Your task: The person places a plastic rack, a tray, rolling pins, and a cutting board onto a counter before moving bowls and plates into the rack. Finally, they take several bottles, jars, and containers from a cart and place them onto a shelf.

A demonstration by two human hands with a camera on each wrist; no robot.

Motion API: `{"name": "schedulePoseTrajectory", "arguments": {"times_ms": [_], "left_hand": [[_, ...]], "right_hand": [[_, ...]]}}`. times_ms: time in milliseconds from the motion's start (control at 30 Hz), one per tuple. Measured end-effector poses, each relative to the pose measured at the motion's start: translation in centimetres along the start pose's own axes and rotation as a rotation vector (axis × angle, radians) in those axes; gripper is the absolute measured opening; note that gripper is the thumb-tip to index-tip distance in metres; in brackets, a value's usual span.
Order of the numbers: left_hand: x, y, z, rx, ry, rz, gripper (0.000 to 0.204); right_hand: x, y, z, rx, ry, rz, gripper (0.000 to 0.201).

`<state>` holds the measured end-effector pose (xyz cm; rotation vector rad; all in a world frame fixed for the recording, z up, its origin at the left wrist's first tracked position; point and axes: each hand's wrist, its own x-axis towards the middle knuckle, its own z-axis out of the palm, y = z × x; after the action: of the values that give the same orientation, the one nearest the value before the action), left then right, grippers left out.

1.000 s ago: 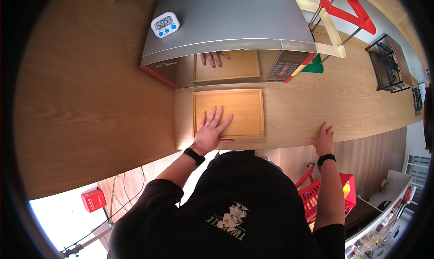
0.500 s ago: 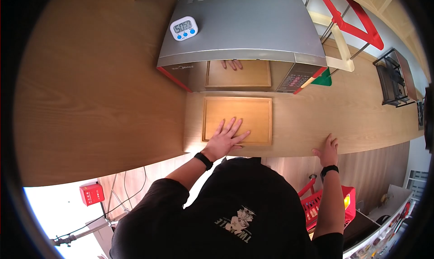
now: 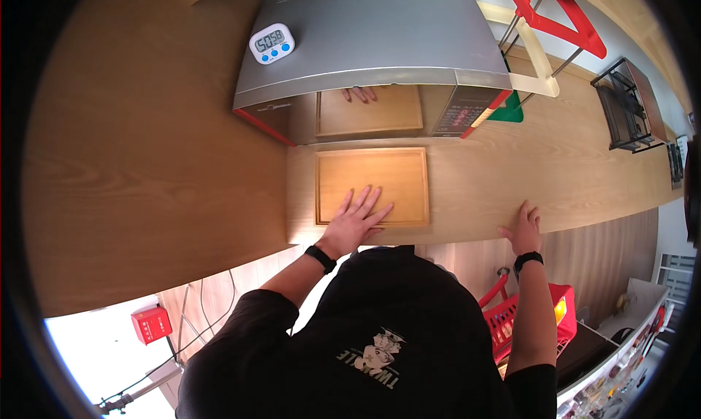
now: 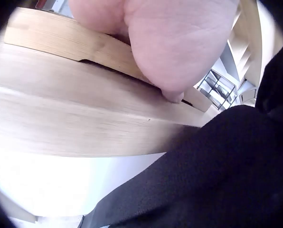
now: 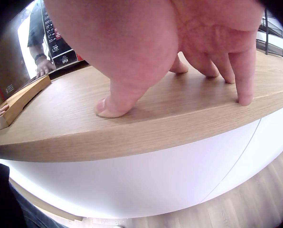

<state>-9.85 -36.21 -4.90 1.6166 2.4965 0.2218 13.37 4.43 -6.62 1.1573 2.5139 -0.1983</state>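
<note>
A person's left hand (image 3: 349, 225), fingers spread, rests on the near part of a wooden board (image 3: 372, 172), which lies on the counter (image 3: 467, 178) just before a microwave (image 3: 372, 39); light, even pressure should steady it. The right hand (image 3: 525, 231), thumb apart, props its fingertips on the counter. Below, a red basket (image 3: 501, 333) holds something yellow (image 3: 560, 311), too small to identify.

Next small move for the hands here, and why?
Probably bring the right hand over to the wooden board's right edge. The left hand lies spread on the board's near side, while the right hand's fingertips rest on the counter, apart from the board, and nothing covers that right edge.
</note>
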Motion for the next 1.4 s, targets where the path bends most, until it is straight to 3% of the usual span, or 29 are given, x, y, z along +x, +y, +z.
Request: {"name": "schedulePoseTrajectory", "arguments": {"times_ms": [900,967,1033,1100,1167,1233,1267,1400], "left_hand": [[1.2,0.6,-1.4,-0.022,-0.049,-0.046,0.063],[1.8,0.9,-0.9,-0.111,-0.094,-0.099,0.057],[2.8,1.1,-1.4,-0.043,-0.101,-0.081,0.057],[3.9,1.7,-2.5,0.030,-0.212,-0.108,0.056],[5.1,1.7,-2.8,0.032,-0.152,-0.089,0.049],[6.8,2.1,-4.2,-0.069,-0.325,-0.189,0.045],[7.3,2.3,-4.2,-0.068,-0.318,-0.181,0.045],[8.8,2.3,-2.1,0.004,-0.347,-0.187,0.032]], "right_hand": [[-0.5,-0.6,-1.0,0.110,-0.008,0.029,0.121],[-1.2,-0.5,-1.1,0.149,0.017,0.014,0.115],[-1.4,0.2,0.0,0.175,0.052,-0.024,0.108],[-2.3,0.4,1.1,0.197,0.091,-0.047,0.102],[-3.5,0.6,2.0,0.215,0.126,-0.063,0.096],[-4.6,0.6,2.2,0.225,0.121,-0.122,0.086],[-5.4,0.7,2.1,0.208,0.095,-0.138,0.079],[-7.9,2.3,3.4,0.213,0.076,-0.201,0.079]]}}
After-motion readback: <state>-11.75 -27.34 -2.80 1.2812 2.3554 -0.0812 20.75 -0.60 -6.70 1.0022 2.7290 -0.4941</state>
